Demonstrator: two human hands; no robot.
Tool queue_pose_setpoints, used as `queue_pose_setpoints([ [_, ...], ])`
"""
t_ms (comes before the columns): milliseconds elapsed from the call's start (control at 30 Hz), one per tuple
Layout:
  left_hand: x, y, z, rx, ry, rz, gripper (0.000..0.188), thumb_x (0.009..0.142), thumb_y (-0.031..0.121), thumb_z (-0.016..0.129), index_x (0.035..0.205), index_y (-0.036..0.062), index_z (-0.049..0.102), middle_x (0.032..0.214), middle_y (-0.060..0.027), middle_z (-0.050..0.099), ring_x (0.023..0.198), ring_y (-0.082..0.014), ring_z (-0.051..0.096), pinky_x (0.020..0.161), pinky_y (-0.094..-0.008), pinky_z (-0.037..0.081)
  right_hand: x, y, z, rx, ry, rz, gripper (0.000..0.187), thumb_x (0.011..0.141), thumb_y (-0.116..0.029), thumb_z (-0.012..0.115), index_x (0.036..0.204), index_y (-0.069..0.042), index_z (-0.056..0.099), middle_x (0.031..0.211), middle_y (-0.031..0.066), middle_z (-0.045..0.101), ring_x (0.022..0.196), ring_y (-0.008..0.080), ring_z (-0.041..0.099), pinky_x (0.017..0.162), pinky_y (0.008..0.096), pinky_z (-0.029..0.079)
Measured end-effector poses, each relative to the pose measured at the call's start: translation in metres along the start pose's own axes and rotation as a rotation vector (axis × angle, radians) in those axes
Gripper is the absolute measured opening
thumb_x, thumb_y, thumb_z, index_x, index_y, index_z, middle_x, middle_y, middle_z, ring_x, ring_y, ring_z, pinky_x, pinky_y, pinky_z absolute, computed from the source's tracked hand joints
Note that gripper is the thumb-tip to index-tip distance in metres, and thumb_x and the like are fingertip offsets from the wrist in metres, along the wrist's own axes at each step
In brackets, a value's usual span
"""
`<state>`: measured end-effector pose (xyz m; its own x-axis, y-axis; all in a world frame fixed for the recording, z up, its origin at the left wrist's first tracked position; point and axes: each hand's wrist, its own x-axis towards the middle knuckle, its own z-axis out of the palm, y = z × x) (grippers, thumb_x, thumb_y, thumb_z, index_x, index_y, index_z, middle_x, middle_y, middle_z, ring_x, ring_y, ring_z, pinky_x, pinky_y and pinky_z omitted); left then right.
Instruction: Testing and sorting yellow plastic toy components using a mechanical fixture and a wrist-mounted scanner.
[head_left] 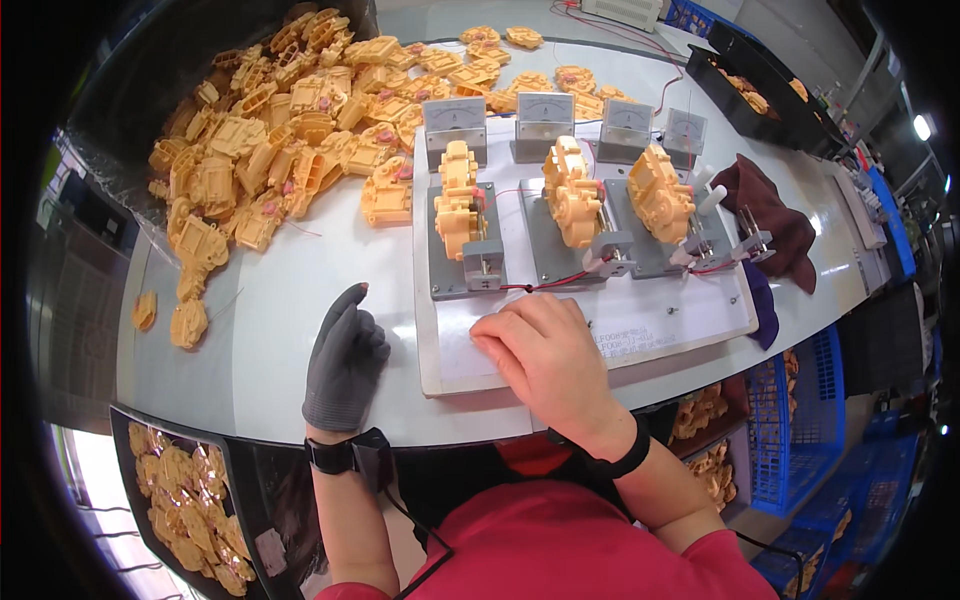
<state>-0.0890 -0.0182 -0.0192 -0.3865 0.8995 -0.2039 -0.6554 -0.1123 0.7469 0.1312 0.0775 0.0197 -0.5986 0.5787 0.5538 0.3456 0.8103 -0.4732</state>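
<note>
My left hand (345, 362), in a grey glove, lies on the table left of the white board, index finger stretched forward and the others curled; nothing shows in it. My bare right hand (548, 358) is over the board's front part, fingers bent and pressed together; anything between the fingertips is hidden. Beyond it, on the white board (460, 365), three grey metal fixtures each bear an orange plastic housing: the left housing (458, 200), the middle housing (572, 195) and the right housing (660, 195). Red wires (560, 281) run along the fixtures' near side.
Several analog meters (546, 125) stand behind the fixtures. A heap of orange plastic housings (300, 130) spills from a black bin at the back left. A brown cloth (775, 220) lies right of the board. Below the table edge are a black crate (255, 520) and blue baskets (795, 430).
</note>
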Motion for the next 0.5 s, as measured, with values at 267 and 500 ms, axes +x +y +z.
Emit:
queue_pose_setpoints([
  [267,-0.002,-0.003,0.002,0.069,0.016,0.053,0.041,0.1,0.017,0.052,0.138,0.0014,0.044,0.087,0.0,0.05,0.079,-0.009,0.05,0.073,-0.024,0.044,-0.008,-0.002,-0.023,0.092,0.06,-0.016,0.011,0.084,-0.009,0.069,0.095,-0.009,0.067,0.09,0.0052,0.061,0.086,0.0261,0.058,0.079,0.0357,0.044],
  [500,-0.033,-0.001,0.016,-0.113,0.003,0.224,0.028,0.101,0.018,0.048,0.127,0.0075,0.055,0.089,0.0005,0.05,0.078,-0.0104,0.049,0.073,-0.0246,0.044,-0.033,0.039,-0.08,-0.068,-0.001,0.163,0.014,0.086,-0.007,0.067,0.099,-0.006,0.068,0.094,0.0085,0.062,0.089,0.028,0.058,0.081,0.0362,0.044],
])
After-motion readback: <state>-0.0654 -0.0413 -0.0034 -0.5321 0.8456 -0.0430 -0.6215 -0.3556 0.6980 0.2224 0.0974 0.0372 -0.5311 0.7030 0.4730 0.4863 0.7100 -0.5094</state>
